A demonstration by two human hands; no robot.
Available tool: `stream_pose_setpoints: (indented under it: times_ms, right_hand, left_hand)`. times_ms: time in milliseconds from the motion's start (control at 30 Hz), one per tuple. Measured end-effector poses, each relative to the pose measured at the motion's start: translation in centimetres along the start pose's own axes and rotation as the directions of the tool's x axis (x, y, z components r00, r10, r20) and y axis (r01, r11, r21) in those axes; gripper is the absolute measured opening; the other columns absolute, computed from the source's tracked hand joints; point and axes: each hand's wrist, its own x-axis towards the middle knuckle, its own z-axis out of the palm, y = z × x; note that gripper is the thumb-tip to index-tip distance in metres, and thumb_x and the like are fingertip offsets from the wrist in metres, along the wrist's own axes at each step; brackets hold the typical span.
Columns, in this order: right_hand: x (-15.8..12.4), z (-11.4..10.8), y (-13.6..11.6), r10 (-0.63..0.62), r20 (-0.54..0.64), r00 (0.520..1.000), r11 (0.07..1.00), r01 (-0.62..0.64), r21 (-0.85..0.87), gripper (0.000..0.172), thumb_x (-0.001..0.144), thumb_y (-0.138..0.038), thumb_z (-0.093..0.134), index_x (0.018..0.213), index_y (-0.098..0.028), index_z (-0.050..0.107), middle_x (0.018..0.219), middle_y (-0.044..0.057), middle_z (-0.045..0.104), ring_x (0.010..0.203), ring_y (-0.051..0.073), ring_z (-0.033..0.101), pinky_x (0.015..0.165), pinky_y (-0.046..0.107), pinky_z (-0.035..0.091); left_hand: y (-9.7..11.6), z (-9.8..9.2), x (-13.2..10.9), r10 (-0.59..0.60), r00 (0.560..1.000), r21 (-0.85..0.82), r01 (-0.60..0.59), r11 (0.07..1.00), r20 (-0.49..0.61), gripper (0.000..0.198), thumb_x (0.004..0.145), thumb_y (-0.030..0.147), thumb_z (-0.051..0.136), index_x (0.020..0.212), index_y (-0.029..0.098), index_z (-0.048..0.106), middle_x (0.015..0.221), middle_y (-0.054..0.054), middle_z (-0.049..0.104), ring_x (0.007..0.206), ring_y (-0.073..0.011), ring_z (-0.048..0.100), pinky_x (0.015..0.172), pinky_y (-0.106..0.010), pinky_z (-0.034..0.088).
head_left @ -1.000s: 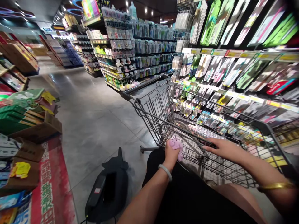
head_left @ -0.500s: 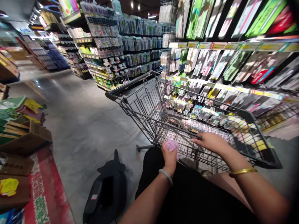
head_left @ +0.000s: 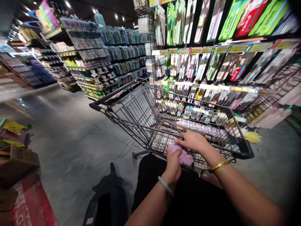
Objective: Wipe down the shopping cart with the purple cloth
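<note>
My left hand (head_left: 173, 166) is closed around a bunched lilac cloth (head_left: 187, 157), just outside the near side of a grey wire shopping cart (head_left: 95, 106). Close beside it, my right hand (head_left: 194, 141) has its fingers curled over the cart's near top rail (head_left: 147, 127). The right fingertips hang just above the cloth; whether they touch it, I cannot tell. Through the mesh, the basket's wire floor (head_left: 162, 135) shows. A pale bangle (head_left: 166, 185) rings my left wrist and a gold one (head_left: 219, 165) my right.
Beyond the cart stands a rack of hanging packaged goods (head_left: 204, 64). More stocked shelves (head_left: 87, 53) rise at the back left. A dark bulky object (head_left: 105, 201) is on the floor at lower left, near cardboard boxes (head_left: 22, 160) and a red printed panel (head_left: 33, 201).
My right hand has slid left along the rail, closer to my left hand. The cloth now shows more fully and sits slightly further right. The view has turned right.
</note>
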Motion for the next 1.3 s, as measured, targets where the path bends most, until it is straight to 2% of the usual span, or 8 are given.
stream_pose_setpoints:
  times_ms: [133,333,567,667,833,933,1133,1300]
  right_hand:
    - [-0.8,0.5,0.2,-0.132,-0.246,0.960,0.977,0.168,0.130,0.063,0.096,-0.067,0.028,0.140,-0.030,0.054,0.135,0.009,0.063,0.125,0.029,0.057,0.102,0.047,0.046]
    - [-6.1,5.7,0.2,-0.520,-0.460,0.720,0.831,0.551,-0.076,0.067,0.094,-0.058,0.050,0.153,-0.030,0.036,0.158,0.006,0.039,0.148,0.029,0.028,0.122,0.059,0.016]
    - [-8.6,12.8,2.7,-0.283,-0.681,0.675,0.936,0.348,-0.045,0.049,0.094,-0.023,0.054,0.140,-0.038,0.054,0.149,0.007,0.048,0.137,0.029,0.042,0.107,0.052,0.044]
    - [-7.8,14.4,3.9,-0.222,-0.722,0.655,0.950,0.311,-0.009,0.046,0.093,-0.013,0.050,0.130,-0.036,0.063,0.136,0.007,0.057,0.129,0.026,0.047,0.105,0.047,0.046]
    - [-6.3,17.0,5.1,-0.189,-0.736,0.650,0.975,0.215,-0.061,0.030,0.091,-0.009,0.056,0.108,-0.027,0.072,0.125,0.007,0.064,0.123,0.025,0.048,0.101,0.044,0.044]
    - [-6.2,16.4,4.4,-0.155,-0.765,0.625,0.979,0.201,-0.034,0.024,0.091,-0.010,0.057,0.101,-0.026,0.073,0.119,0.007,0.065,0.120,0.025,0.049,0.099,0.043,0.044]
    - [-6.6,13.3,4.0,-0.183,-0.860,0.477,0.968,0.242,-0.072,0.027,0.093,-0.012,0.055,0.109,-0.027,0.072,0.125,0.007,0.063,0.126,0.025,0.046,0.105,0.044,0.041]
    - [-8.2,14.9,6.0,-0.228,-0.794,0.563,0.964,0.245,-0.104,0.022,0.093,-0.013,0.057,0.102,-0.026,0.072,0.120,0.003,0.068,0.122,0.024,0.050,0.103,0.044,0.043]
  left_hand:
    - [3.3,1.8,-1.4,0.004,0.999,-0.109,0.000,0.994,0.035,0.042,0.067,0.018,0.070,0.106,0.023,0.054,0.095,-0.003,0.069,0.090,-0.0204,0.068,0.081,-0.034,0.055]
    - [6.6,1.9,-3.0,-0.240,0.945,-0.154,0.278,0.948,0.223,0.040,0.086,0.056,0.055,0.100,0.019,0.065,0.102,-0.010,0.070,0.094,-0.0239,0.068,0.078,-0.034,0.055]
    - [5.1,0.2,-4.3,-0.369,0.877,0.338,0.262,0.904,0.308,0.047,0.086,0.064,0.051,0.097,0.020,0.068,0.092,-0.008,0.068,0.070,-0.0179,0.060,0.069,-0.032,0.048]
    - [6.4,0.8,-4.0,0.064,0.947,0.799,-0.300,0.521,0.314,0.028,0.091,0.047,0.055,0.085,0.023,0.066,0.084,-0.006,0.067,0.083,-0.0224,0.060,0.079,-0.034,0.046]
    - [9.6,4.5,-1.5,0.362,0.571,0.674,-0.664,-0.324,0.737,0.022,0.100,0.030,0.043,0.096,0.022,0.064,0.095,-0.007,0.067,0.097,-0.0223,0.058,0.091,-0.037,0.041]
    - [9.3,6.6,0.1,0.232,0.478,0.529,-0.715,-0.457,0.847,0.024,0.100,0.036,0.046,0.103,0.021,0.064,0.100,-0.007,0.069,0.099,-0.0220,0.059,0.090,-0.036,0.039]
    - [6.8,7.2,1.3,0.134,0.528,0.496,-0.639,-0.587,0.839,0.042,0.103,0.032,0.038,0.071,0.020,0.063,0.073,-0.005,0.069,0.075,-0.0210,0.060,0.075,-0.039,0.032]
    - [6.9,7.1,1.3,0.149,0.514,0.487,-0.623,-0.612,0.845,0.038,0.101,0.032,0.042,0.072,0.020,0.063,0.074,-0.004,0.069,0.076,-0.0212,0.061,0.075,-0.038,0.030]
